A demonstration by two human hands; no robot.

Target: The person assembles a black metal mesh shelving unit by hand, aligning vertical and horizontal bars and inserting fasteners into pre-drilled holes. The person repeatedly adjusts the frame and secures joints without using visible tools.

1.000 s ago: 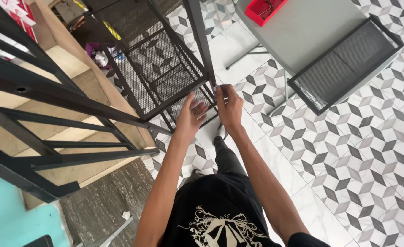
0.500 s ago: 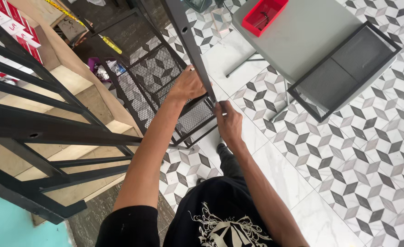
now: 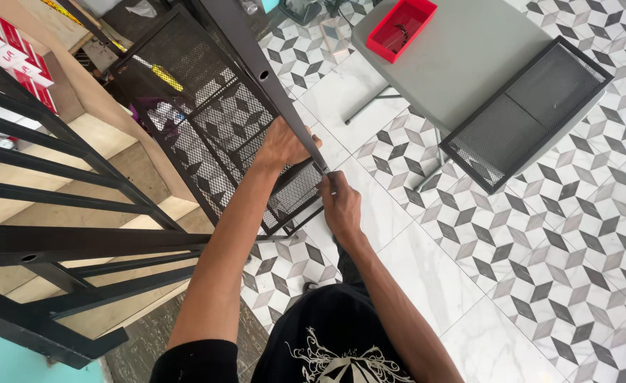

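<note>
My left hand (image 3: 282,145) is wrapped tight around the dark metal post (image 3: 259,74), close to its lower end over the mesh shelf (image 3: 210,120). My right hand (image 3: 341,206) pinches something small at the post's tip, perhaps a screw; too small to tell.

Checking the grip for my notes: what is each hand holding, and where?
Left hand grips the dark metal post near its lower end; right hand pinches at that end's tip.

Mesh shelf (image 3: 206,120) left; open floor (image 3: 540,248) right
</note>
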